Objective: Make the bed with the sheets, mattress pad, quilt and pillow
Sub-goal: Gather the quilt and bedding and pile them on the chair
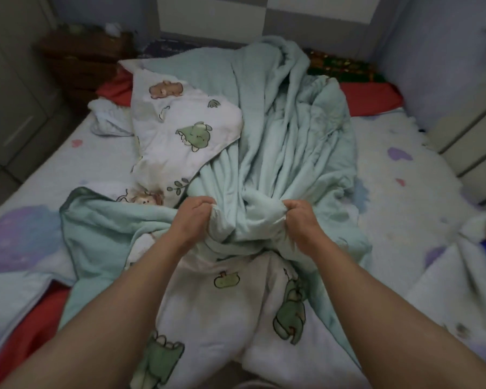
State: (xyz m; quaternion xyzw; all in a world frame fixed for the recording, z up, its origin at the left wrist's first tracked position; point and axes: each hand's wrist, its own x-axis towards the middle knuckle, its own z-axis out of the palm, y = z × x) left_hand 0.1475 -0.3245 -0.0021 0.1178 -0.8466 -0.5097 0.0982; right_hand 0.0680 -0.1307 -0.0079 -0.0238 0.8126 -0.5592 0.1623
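A crumpled quilt (286, 130), pale green on one side and white with green cartoon animals on the other, lies bunched down the middle of the bed. My left hand (192, 217) grips a fold of its green side. A little to the right, my right hand (299, 217) grips another fold, with a bunch of quilt pulled up between the two hands. Under the quilt is a white sheet (404, 175) with purple and pink shapes. A red layer (373, 98) shows at the head of the bed and at the near left. A small white pillow (107, 119) lies at the far left.
A dark wooden nightstand (84, 57) stands at the far left beside grey cupboard doors (14, 102). A wall and a cabinet (466, 130) close in the right side. A dark patterned cloth (345, 68) lies at the headboard.
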